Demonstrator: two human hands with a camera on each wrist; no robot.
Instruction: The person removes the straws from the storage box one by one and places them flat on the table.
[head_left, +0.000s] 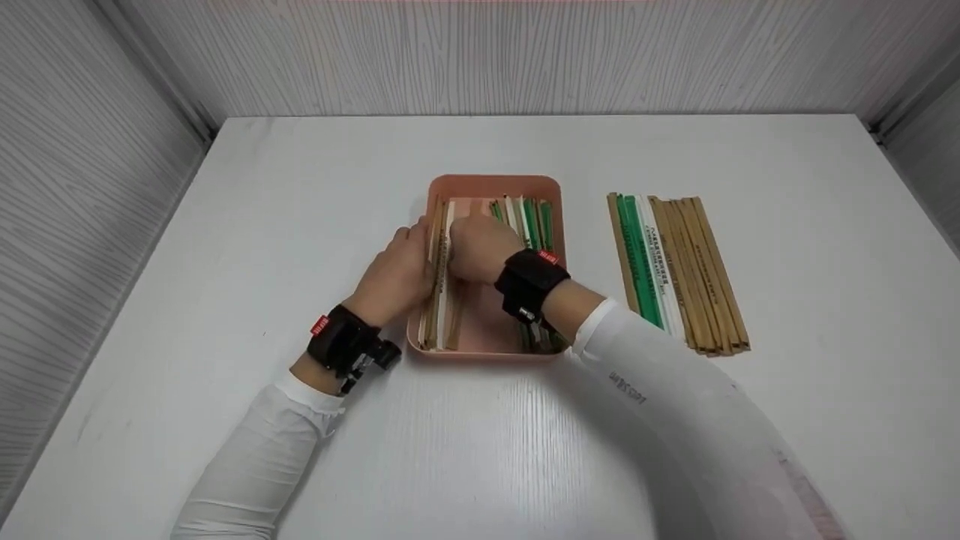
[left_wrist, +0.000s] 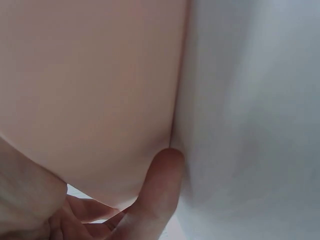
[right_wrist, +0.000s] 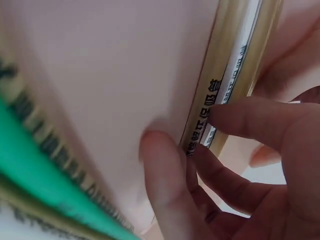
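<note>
A pink tray [head_left: 495, 181] holds paper-wrapped drinking straws in two groups. My left hand [head_left: 396, 271] grips the tray's left wall; in the left wrist view its thumb [left_wrist: 165, 170] presses low on the outside, where the wall meets the table. Inside the tray, my right hand [head_left: 484, 247] has its fingers curled at a brown wrapped straw [right_wrist: 212, 75], index fingertip on the printed wrapper, thumb on the other side. A white straw [right_wrist: 245, 35] lies alongside it by the left wall. Green straws [head_left: 546, 225] and others line the right side, partly hidden under my right wrist.
Right of the tray, a flat row of wrapped straws lies on the white table [head_left: 480, 450]: green ones [head_left: 641, 255], white ones [head_left: 660, 262] and several brown ones [head_left: 701, 270]. Grey wood-grain panels [head_left: 525, 60] stand at the back and sides.
</note>
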